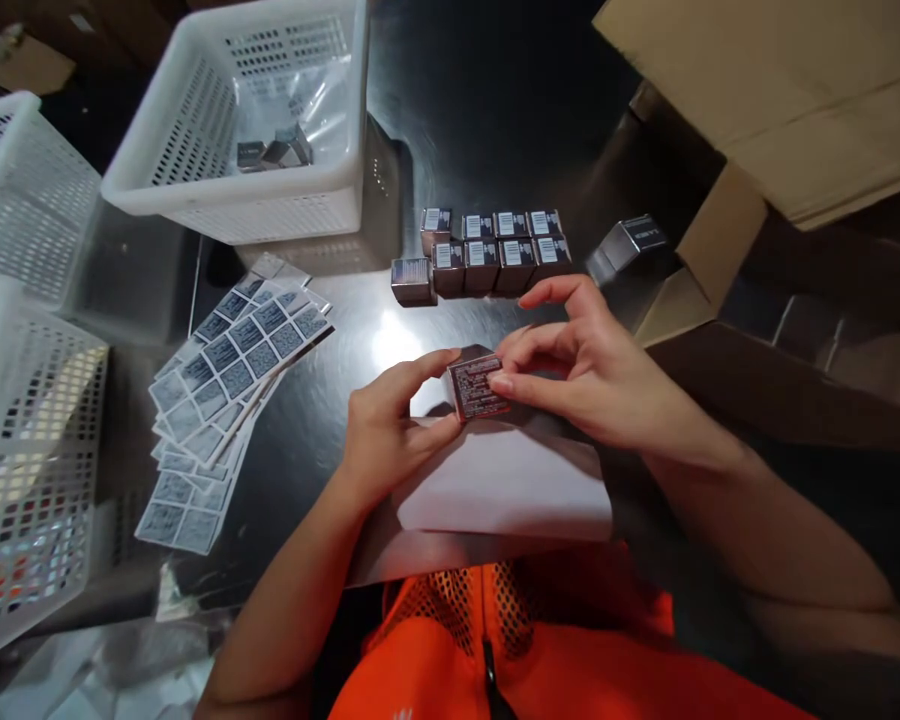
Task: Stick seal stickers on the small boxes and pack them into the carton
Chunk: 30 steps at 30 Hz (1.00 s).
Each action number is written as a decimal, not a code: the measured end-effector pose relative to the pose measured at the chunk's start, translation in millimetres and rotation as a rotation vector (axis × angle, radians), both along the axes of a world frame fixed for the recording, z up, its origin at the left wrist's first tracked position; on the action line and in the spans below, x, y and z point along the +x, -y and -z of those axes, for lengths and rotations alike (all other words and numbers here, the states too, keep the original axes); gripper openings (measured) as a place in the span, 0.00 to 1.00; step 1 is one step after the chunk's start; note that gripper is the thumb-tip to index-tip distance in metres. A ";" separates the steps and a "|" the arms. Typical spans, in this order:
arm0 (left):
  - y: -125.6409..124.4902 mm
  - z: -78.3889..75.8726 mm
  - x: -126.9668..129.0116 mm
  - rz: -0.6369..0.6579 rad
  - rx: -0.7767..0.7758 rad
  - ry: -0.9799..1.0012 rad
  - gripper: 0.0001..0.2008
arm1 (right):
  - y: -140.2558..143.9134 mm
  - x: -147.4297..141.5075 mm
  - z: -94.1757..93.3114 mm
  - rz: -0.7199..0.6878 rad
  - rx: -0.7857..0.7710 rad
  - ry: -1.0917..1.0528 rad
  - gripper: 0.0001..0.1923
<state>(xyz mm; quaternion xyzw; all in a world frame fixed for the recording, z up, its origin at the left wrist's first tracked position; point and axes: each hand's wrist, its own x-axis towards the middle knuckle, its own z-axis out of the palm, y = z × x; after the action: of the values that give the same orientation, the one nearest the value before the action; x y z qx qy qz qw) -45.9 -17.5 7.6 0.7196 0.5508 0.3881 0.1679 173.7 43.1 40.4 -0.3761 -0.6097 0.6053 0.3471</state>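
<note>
Small box [478, 387] with a printed label facing up sits between both hands, held just above a white sheet [510, 485] at the near edge of the dark, shiny surface [480, 110]. Left hand [390, 425] grasps it from the left, thumb and forefinger pinching its edge; right hand [570, 365] presses fingertips on its right side and top. The print on the label is too small to read, and the fingers cover the far end of the box and its underside.

Beyond the hands stands a cluster of matching boxes [487, 255] in two tight rows, label stickers on top, with one more box [626, 245] lying tilted just to their right. A stack of sticker sheets [229, 385] fans out on the left, well apart from the held box; their patterns are blurred. A white perforated basket [247, 120] at the back left holds a clear plastic liner and a few dark items that are hard to make out. Two more white baskets [22, 330] are cut off by the left edge. A cardboard carton [787, 100] fills the upper right corner, only partly in view. An orange mesh vest [510, 640] shows at the bottom, hiding the near edge of the sheet.
</note>
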 end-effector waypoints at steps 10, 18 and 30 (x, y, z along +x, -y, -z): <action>-0.2 -0.1 1.3 0.018 0.043 0.004 0.24 | -0.9 -1.7 -1.0 -0.013 -0.035 -0.041 0.30; -0.6 1.0 2.2 0.022 0.053 0.005 0.23 | -1.7 -1.6 -2.4 0.016 -0.082 -0.012 0.32; -1.7 -0.3 5.2 -0.047 -0.098 0.083 0.22 | -6.6 0.2 7.9 0.184 0.118 0.191 0.35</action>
<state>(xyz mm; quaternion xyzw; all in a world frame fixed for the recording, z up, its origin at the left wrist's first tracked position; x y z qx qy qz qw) -40.7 -15.8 7.9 0.6807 0.5785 0.3941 0.2161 173.9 49.7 32.6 -0.4652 -0.6374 0.4954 0.3632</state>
